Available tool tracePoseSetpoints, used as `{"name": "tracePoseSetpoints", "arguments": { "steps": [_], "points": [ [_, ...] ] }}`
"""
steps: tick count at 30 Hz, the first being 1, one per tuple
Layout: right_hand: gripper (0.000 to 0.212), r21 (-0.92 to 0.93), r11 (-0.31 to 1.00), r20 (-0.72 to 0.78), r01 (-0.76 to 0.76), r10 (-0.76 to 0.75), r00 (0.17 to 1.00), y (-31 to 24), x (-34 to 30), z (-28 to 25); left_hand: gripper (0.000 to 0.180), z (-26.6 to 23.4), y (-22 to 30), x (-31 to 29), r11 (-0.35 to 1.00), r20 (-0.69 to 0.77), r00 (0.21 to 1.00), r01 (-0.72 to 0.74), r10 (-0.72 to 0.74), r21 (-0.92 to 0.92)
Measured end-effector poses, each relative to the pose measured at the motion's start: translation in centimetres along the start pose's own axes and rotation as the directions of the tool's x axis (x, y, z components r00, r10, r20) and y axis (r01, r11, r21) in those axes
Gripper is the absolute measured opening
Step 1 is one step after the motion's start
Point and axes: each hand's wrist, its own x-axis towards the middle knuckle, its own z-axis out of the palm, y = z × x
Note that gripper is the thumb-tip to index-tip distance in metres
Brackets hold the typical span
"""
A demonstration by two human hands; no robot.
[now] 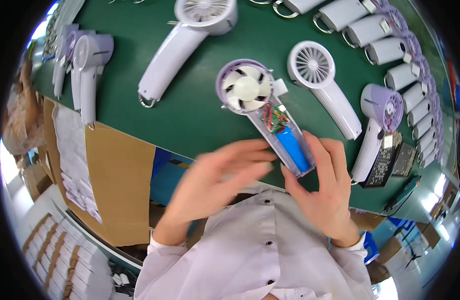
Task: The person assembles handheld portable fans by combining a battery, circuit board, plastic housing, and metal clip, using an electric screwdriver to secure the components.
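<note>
Right hand (324, 185) grips the handle end of the open fan (264, 111), blue battery (293, 148) showing, right at the near edge of the green counter (190, 107). Left hand (217, 180) hovers spread and empty, just beside it. Closed fan (324, 85) lies near; bare counter left.

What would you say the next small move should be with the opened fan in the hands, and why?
Probably bring the left hand onto the handle of the open fan half to steady it. Only the right hand grips it, at the handle's lower end beside the exposed blue battery; the left hand hovers blurred beside it, and the fan head overhangs the green table.
</note>
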Motion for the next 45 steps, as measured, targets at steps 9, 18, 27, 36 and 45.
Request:
{"name": "tracePoseSetpoints", "arguments": {
  "steps": [9,18,27,36,45],
  "points": [
    [0.063,0.002,1.0,0.087,0.024,-0.025,0.996,1.5,-1.1,-0.5,0.104,-4.8,4.0,3.1,0.244,0.265,0.723,-0.516,0.638,0.821],
    [0.064,-0.02,1.0,0.046,0.003,-0.002,0.999,3.5,-1.7,-2.7,0.073,-4.5,5.0,4.9,0.381,0.268,0.791,-0.523,0.55,0.763],
    [0.044,-0.174,0.975,-0.056,-0.139,0.131,0.99,3.9,-2.2,-3.9,0.077,-4.9,3.3,4.4,0.526,0.123,0.801,-0.491,0.586,0.695],
    [0.036,-0.116,0.984,-0.022,-0.132,0.131,0.991,2.3,0.1,-4.5,0.079,-5.2,3.3,4.7,0.321,0.238,0.726,-0.54,0.645,0.778],
    [0.048,-0.244,0.965,-0.069,0.1,-0.12,0.99,2.1,7.9,-3.6,0.069,-6.4,4.6,6.4,0.127,0.448,0.625,-0.661,0.639,0.74]
  ]
}}
